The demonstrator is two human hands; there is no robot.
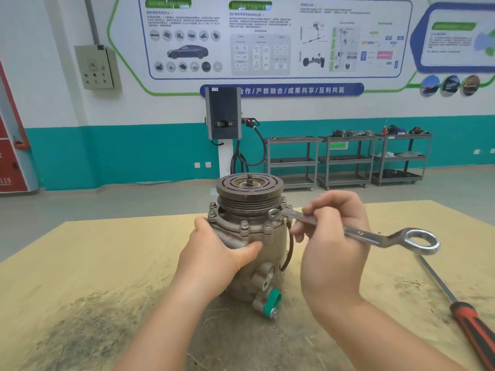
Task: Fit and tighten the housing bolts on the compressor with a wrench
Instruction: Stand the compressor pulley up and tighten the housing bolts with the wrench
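A grey compressor (267, 253) stands upright on the wooden table (80, 263), with its ribbed pulley (249, 191) on top. Several housing bolts (244, 226) stick up from the flange under the pulley. My left hand (217, 253) grips the compressor body from the left, thumb across its front. My right hand (334, 236) holds a silver ring wrench (375, 236) by the shaft. The wrench's small ring end (273, 214) sits at the flange's right side, over a bolt. Its large ring end (422, 241) points out to the right.
A screwdriver with a red and black handle (474, 328) lies on the table at the right edge. Dark grime marks the tabletop near me. Far behind stand grey shelf carts (345, 159) and a charging post (223, 113).
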